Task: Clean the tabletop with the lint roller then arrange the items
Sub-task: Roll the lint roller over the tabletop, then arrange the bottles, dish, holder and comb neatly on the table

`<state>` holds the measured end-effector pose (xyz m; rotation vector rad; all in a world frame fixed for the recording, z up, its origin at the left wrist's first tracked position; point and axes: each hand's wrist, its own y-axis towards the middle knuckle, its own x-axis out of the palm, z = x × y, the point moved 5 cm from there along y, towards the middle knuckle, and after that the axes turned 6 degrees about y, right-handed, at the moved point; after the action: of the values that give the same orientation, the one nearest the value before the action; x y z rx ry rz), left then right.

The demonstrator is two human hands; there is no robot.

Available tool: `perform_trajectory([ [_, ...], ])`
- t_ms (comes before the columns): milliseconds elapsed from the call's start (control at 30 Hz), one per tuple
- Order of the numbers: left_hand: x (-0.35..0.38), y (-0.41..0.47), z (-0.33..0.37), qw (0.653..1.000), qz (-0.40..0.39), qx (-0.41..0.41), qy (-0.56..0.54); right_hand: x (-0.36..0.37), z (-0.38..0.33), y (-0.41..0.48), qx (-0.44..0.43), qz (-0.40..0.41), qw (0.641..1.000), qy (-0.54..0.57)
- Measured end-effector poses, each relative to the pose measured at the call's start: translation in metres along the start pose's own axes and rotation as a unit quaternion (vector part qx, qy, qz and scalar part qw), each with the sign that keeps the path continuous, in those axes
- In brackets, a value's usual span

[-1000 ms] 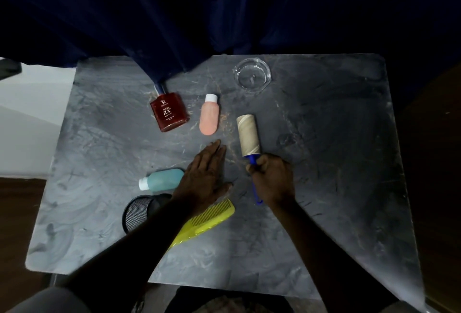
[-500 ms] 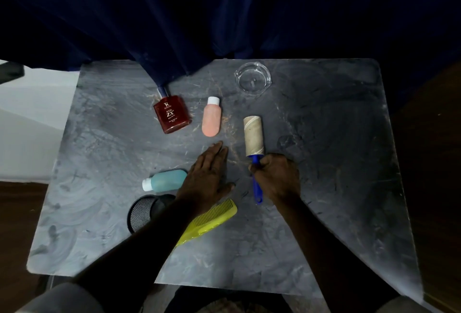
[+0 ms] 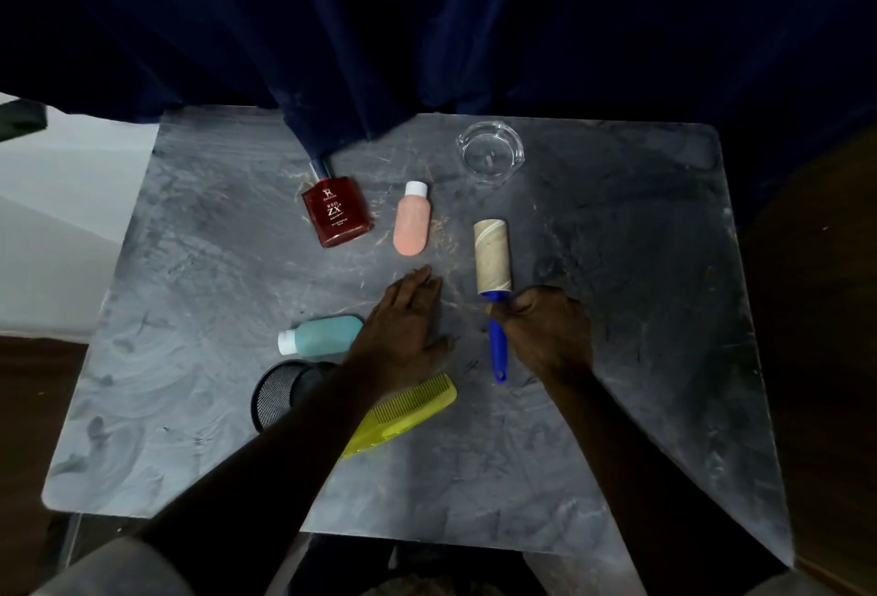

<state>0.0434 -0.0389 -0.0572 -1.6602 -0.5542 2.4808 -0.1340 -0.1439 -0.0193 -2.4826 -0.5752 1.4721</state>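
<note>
The lint roller point(image 3: 492, 258) lies on the grey marble tabletop point(image 3: 640, 310), its tan roll pointing away from me and its blue handle toward me. My right hand point(image 3: 548, 329) pinches the handle near the roll with its fingertips. My left hand point(image 3: 403, 334) rests flat on the table, fingers together, just left of the roller. A red perfume bottle point(image 3: 338, 211) and a pink bottle point(image 3: 412, 225) lie beyond my left hand. A teal bottle point(image 3: 320, 334), a black mesh cup point(image 3: 277, 394) and a yellow comb point(image 3: 403, 410) lie by my left wrist.
A clear glass dish point(image 3: 491, 153) sits at the back of the table. A dark blue curtain point(image 3: 379, 49) hangs over the table's far edge and touches the perfume bottle's cap. Thin fibres lie scattered on the surface around the pink bottle and the roller.
The lint roller and my right hand have shifted slightly to the right, and more of the blue handle shows. My left hand stays flat in place.
</note>
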Motion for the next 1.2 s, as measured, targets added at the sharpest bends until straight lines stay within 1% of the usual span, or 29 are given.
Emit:
perform_trajectory([
  [67,-0.011,-0.006,-0.003,0.999,0.032,0.012,-0.04,-0.006,0.001,-0.002,0.005,0.001,1.0,-0.02],
  [133,-0.031,-0.017,0.0,0.989,0.093,0.015,-0.113,-0.017,0.0,-0.006,0.006,0.012,0.999,-0.042],
  [200,-0.053,-0.029,-0.01,0.959,0.166,-0.033,-0.227,-0.032,-0.008,-0.008,-0.008,0.032,0.998,-0.048],
  [267,-0.075,-0.041,-0.035,0.924,0.261,-0.094,-0.262,-0.041,-0.023,-0.008,-0.032,0.034,0.999,0.019],
  [300,-0.084,-0.045,-0.049,0.908,0.281,-0.111,-0.291,-0.043,-0.036,-0.009,-0.061,0.036,0.996,0.062],
  [367,-0.097,-0.043,-0.089,0.868,0.301,-0.15,-0.366,-0.036,-0.073,-0.005,-0.118,0.043,0.988,0.094],
  [433,-0.108,-0.031,-0.126,0.832,0.296,-0.204,-0.423,-0.019,-0.117,0.004,-0.152,0.031,0.982,0.106],
  [467,-0.11,-0.024,-0.144,0.814,0.283,-0.234,-0.451,-0.008,-0.141,0.011,-0.169,0.019,0.979,0.109],
  [533,-0.113,-0.004,-0.168,0.796,0.244,-0.275,-0.481,0.017,-0.181,0.028,-0.195,-0.013,0.977,0.089],
  [600,-0.112,0.013,-0.183,0.793,0.206,-0.293,-0.493,0.046,-0.208,0.048,-0.187,-0.041,0.98,0.052],
  [667,-0.11,0.024,-0.195,0.792,0.179,-0.295,-0.503,0.072,-0.222,0.07,-0.159,-0.046,0.986,0.023],
  [800,-0.106,0.031,-0.203,0.78,0.158,-0.292,-0.53,0.092,-0.232,0.089,-0.132,-0.02,0.991,-0.022],
  [900,-0.104,0.026,-0.205,0.777,0.165,-0.268,-0.545,0.093,-0.233,0.089,-0.125,-0.018,0.991,-0.044],
  [1000,-0.105,0.024,-0.21,0.799,0.191,-0.246,-0.515,0.08,-0.234,0.087,-0.115,-0.005,0.993,-0.038],
  [1067,-0.11,0.025,-0.21,0.818,0.211,-0.221,-0.488,0.062,-0.229,0.09,-0.106,0.019,0.994,-0.019],
  [1133,-0.114,0.031,-0.205,0.844,0.217,-0.187,-0.454,0.044,-0.217,0.098,-0.09,0.03,0.995,-0.011],
  [1167,-0.116,0.035,-0.199,0.857,0.215,-0.165,-0.439,0.035,-0.206,0.102,-0.076,0.046,0.996,-0.013],
  [1200,-0.119,0.039,-0.191,0.868,0.209,-0.146,-0.427,0.024,-0.197,0.106,-0.059,0.084,0.994,-0.027],
])
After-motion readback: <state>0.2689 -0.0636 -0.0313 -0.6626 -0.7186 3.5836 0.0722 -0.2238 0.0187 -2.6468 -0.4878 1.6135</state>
